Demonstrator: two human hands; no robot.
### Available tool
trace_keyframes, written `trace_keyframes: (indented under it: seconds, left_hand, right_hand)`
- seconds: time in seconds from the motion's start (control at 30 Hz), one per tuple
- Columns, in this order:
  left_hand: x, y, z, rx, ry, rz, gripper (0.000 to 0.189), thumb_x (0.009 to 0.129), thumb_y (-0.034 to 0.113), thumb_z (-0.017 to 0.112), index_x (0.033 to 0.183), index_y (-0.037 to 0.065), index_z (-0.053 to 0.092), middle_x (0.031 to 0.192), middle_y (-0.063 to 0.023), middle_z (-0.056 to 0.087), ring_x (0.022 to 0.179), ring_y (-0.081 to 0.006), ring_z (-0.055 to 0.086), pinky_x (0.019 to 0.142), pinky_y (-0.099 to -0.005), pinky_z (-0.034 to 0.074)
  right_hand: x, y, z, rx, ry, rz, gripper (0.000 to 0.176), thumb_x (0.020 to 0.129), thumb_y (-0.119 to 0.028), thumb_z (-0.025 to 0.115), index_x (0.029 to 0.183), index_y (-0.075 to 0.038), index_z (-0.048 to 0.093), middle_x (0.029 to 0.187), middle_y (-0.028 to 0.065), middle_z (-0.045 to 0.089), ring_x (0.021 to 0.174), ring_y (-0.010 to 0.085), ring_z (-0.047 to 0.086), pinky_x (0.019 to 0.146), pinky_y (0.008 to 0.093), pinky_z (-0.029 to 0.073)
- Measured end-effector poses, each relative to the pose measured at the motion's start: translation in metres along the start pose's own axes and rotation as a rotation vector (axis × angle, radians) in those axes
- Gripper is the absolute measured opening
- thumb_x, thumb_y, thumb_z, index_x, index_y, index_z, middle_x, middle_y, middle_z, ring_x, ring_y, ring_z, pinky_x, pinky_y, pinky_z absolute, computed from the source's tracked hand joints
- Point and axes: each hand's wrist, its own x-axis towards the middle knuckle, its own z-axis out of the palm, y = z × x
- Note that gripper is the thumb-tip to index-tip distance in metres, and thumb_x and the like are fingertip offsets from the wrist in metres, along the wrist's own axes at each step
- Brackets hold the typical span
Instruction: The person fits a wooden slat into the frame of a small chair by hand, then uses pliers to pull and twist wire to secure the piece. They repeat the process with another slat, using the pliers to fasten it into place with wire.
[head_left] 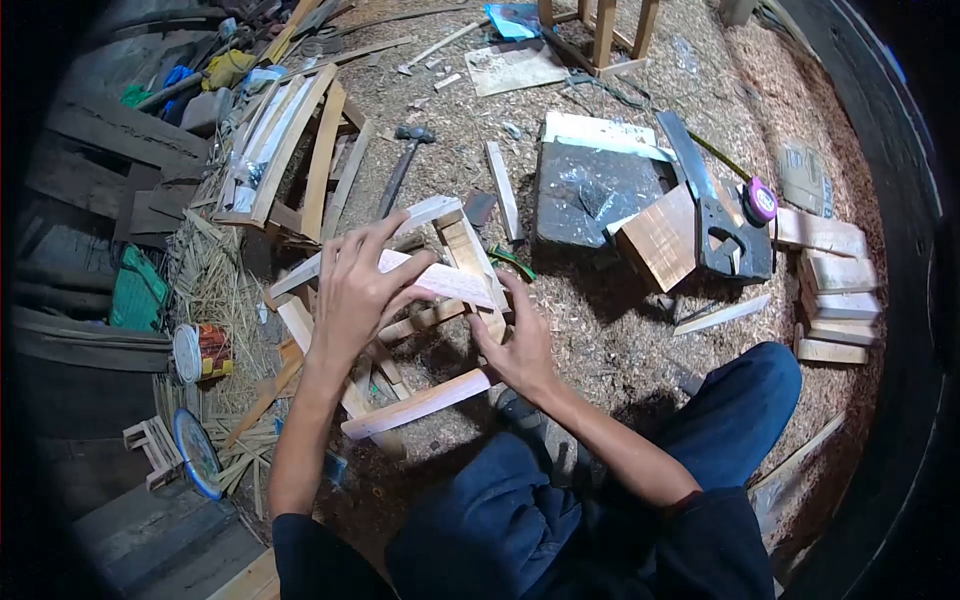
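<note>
A small wooden frame (405, 415), made of pale bars joined at corners, stands in front of my knees. My left hand (358, 285) is closed over a short wooden bar (455, 284) lying across the frame's upper part. My right hand (517, 345) grips the frame's right corner post by the bar's end, with thumb and fingers on either side of the wood. The joint under my right fingers is partly hidden. Beyond my left hand, a hammer (405, 165) lies on the shavings.
Right of the frame are a dark block (590, 200), a handsaw (715, 215) on a wood block (660, 240), and a purple tape measure (762, 200). Cut wood pieces (835, 290) are stacked far right. Another wooden frame (320, 150) and a paint can (200, 352) are on the left.
</note>
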Motion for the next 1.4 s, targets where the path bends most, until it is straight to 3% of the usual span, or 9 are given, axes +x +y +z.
trace_keyframes:
  seconds: [0.07,0.2,0.23,0.3,0.47,0.6,0.8,1.0,1.4]
  left_hand:
    - [0.001,0.001,-0.002,0.013,-0.009,0.021,0.041,0.072,0.043,0.075,0.107,0.022,0.077,0.136,-0.0102,0.059,0.115,-0.0296,0.057,0.092,-0.0416,0.043]
    - [0.002,-0.002,-0.005,0.038,0.0,0.07,0.042,0.072,0.044,0.074,0.11,0.024,0.077,0.134,-0.0105,0.06,0.112,-0.0292,0.057,0.092,-0.0418,0.043]
    - [0.003,0.0,-0.009,0.059,-0.006,0.081,0.043,0.072,0.044,0.074,0.111,0.025,0.076,0.133,-0.0103,0.06,0.112,-0.0288,0.057,0.092,-0.0419,0.043]
    - [0.008,0.005,-0.018,0.071,0.007,0.079,0.042,0.073,0.043,0.074,0.111,0.026,0.075,0.132,-0.0095,0.059,0.111,-0.0284,0.057,0.092,-0.0425,0.043]
    - [0.018,0.001,-0.01,0.112,0.052,0.078,0.04,0.074,0.042,0.073,0.112,0.029,0.074,0.133,-0.0085,0.058,0.11,-0.0278,0.056,0.093,-0.0428,0.043]
    - [0.019,0.008,0.0,0.123,0.06,0.055,0.043,0.071,0.047,0.074,0.109,0.029,0.076,0.137,-0.0091,0.056,0.115,-0.0279,0.055,0.094,-0.0414,0.041]
    - [0.004,0.017,-0.002,0.137,0.043,0.028,0.044,0.069,0.047,0.076,0.11,0.03,0.076,0.14,-0.0094,0.054,0.119,-0.0282,0.053,0.095,-0.0422,0.04]
    - [0.004,0.019,0.004,0.146,0.099,0.025,0.043,0.071,0.047,0.074,0.111,0.033,0.076,0.142,-0.0076,0.053,0.12,-0.028,0.052,0.095,-0.0432,0.039]
    - [0.004,0.021,0.01,0.157,0.107,0.037,0.042,0.072,0.048,0.073,0.111,0.037,0.075,0.142,-0.0063,0.053,0.123,-0.0278,0.051,0.096,-0.0443,0.037]
  right_hand:
    - [-0.002,0.004,0.004,0.107,-0.022,0.112,0.063,0.087,-0.018,0.075,0.141,-0.001,0.046,0.114,0.0222,0.07,0.1,0.0294,0.072,0.084,0.0364,0.058]
    - [-0.003,0.013,0.003,0.191,0.0,-0.015,0.067,0.084,-0.01,0.075,0.142,-0.001,0.045,0.114,0.02,0.07,0.1,0.0246,0.072,0.085,0.035,0.058]
    - [-0.002,0.013,0.001,0.194,0.001,-0.014,0.067,0.084,-0.01,0.075,0.142,-0.001,0.045,0.114,0.02,0.07,0.1,0.0246,0.072,0.085,0.035,0.058]
    - [0.003,0.011,-0.001,0.212,-0.023,0.001,0.067,0.082,-0.017,0.075,0.141,0.0,0.046,0.124,0.0263,0.065,0.106,0.037,0.07,0.088,0.0417,0.058]
    - [0.028,0.028,0.001,0.255,0.003,-0.107,0.071,0.079,-0.015,0.076,0.141,0.0,0.046,0.121,0.0251,0.066,0.104,0.0358,0.07,0.089,0.0399,0.057]
    - [0.029,0.035,0.0,0.284,0.014,-0.042,0.073,0.077,-0.012,0.076,0.141,0.001,0.045,0.117,0.0255,0.068,0.101,0.0349,0.071,0.087,0.0393,0.057]
    - [0.015,0.037,-0.005,0.309,-0.014,-0.123,0.065,0.082,-0.021,0.066,0.14,0.002,0.048,0.117,0.0275,0.067,0.102,0.0353,0.071,0.089,0.0391,0.056]
    - [0.019,0.022,-0.012,0.392,-0.049,0.077,0.057,0.091,-0.03,0.065,0.136,0.003,0.051,0.109,0.0244,0.071,0.094,0.03,0.073,0.084,0.0391,0.057]
    - [0.016,0.027,-0.004,0.39,0.062,-0.018,0.047,0.094,-0.025,0.066,0.13,0.004,0.056,0.108,0.0227,0.072,0.093,0.0259,0.073,0.08,0.0357,0.058]
